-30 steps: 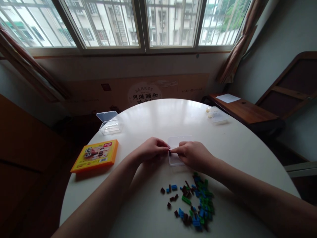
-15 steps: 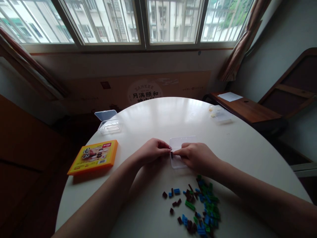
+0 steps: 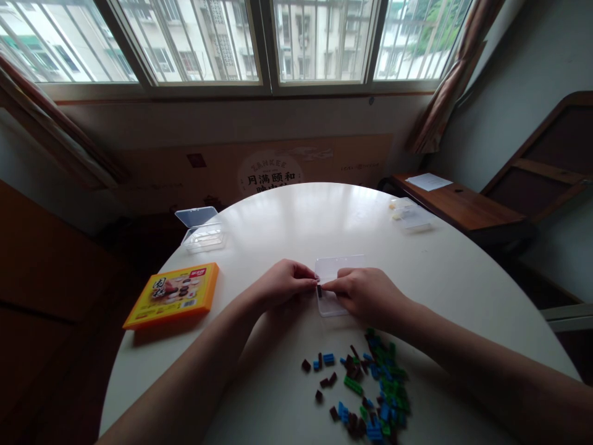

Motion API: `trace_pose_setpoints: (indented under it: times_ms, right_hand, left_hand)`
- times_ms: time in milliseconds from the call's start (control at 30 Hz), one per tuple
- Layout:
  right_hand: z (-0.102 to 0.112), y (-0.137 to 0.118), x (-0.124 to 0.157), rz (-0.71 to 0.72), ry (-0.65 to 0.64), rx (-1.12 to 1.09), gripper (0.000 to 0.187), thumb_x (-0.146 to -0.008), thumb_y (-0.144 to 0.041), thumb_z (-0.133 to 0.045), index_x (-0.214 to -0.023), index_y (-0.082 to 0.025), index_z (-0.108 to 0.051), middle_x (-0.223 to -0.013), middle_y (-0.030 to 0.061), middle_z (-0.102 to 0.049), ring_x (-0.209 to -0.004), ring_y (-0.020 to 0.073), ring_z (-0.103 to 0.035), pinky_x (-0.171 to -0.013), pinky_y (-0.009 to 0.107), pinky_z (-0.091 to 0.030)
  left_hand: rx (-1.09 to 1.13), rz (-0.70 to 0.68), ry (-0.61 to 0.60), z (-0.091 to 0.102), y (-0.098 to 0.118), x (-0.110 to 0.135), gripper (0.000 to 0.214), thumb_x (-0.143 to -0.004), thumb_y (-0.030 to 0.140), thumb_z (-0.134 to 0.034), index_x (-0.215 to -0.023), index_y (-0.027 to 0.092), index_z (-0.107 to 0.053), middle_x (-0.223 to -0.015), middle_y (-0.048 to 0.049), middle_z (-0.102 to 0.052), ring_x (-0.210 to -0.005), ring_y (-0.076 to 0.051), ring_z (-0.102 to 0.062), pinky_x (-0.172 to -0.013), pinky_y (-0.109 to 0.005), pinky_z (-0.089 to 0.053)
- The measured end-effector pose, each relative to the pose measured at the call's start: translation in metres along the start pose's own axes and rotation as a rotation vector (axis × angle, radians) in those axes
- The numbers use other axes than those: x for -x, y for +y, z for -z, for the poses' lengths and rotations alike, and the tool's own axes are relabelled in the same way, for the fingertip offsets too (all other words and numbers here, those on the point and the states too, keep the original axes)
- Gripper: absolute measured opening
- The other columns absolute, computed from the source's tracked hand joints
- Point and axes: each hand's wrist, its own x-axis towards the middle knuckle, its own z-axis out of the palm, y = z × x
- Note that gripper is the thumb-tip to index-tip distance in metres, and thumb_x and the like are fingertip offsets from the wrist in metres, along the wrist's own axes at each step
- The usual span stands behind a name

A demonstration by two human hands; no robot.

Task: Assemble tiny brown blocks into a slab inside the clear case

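Observation:
My left hand (image 3: pixel 282 284) and my right hand (image 3: pixel 365 293) meet fingertip to fingertip over the white round table (image 3: pixel 287 228). Both pinch one small dark brown brick (image 3: pixel 319 289) between them. Right behind the fingertips lies a small clear plastic box (image 3: pixel 336 272), partly hidden by my right hand. Near the table's front edge lies a loose pile of small blue, green and brown bricks (image 3: pixel 370 389), just below my right forearm.
An orange flat box (image 3: pixel 173 293) lies at the table's left edge. A clear box with its lid up (image 3: pixel 201 232) stands behind the orange one. Another clear container (image 3: pixel 410 216) sits at the far right. A wooden side table (image 3: pixel 458 207) with a paper stands to the right.
Both hands stay pinched together on the brick. Only the view has shifted slightly, so everything sits a little lower than a second ago.

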Motion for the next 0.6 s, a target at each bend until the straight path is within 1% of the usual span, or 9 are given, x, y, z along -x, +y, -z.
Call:
trace_pose_setpoints:
  times_ms: [267, 467, 600]
  right_hand:
    - [0.0005, -0.0003, -0.001, -0.005, -0.019, 0.002, 0.034, -0.089, -0.024, -0.057, -0.117, -0.04, -0.069, -0.086, -0.0018, -0.072, -0.068, 0.0123, -0.061, -0.056, 0.024, -0.035]
    - [0.0007, -0.0007, -0.0002, -0.012, -0.016, 0.003, 0.034, -0.089, -0.024, -0.058, -0.116, -0.041, -0.07, -0.086, -0.0028, -0.072, -0.069, 0.0125, -0.061, -0.056, 0.025, -0.034]
    - [-0.0001, -0.0001, 0.0001, -0.017, -0.01, 0.0, 0.034, -0.088, -0.024, -0.058, -0.115, -0.041, -0.07, -0.086, -0.003, -0.072, -0.07, 0.0129, -0.062, -0.057, 0.025, -0.035]
  left_hand:
    - [0.008, -0.009, 0.001, 0.0003, -0.0008, -0.0014, 0.033, -0.075, 0.04, -0.069, -0.095, 0.015, -0.075, -0.079, -0.0072, -0.073, -0.061, -0.015, -0.058, -0.054, -0.023, -0.043]
    - [0.021, -0.002, -0.011, 0.0001, -0.0036, -0.0033, 0.034, -0.075, 0.041, -0.069, -0.096, 0.015, -0.074, -0.071, -0.0045, -0.069, -0.052, -0.012, -0.052, -0.05, -0.024, -0.04]
    - [0.018, -0.013, -0.007, 0.0001, -0.0051, -0.0039, 0.033, -0.075, 0.04, -0.069, -0.095, 0.015, -0.075, -0.067, -0.0035, -0.067, -0.05, -0.011, -0.05, -0.049, -0.023, -0.039]
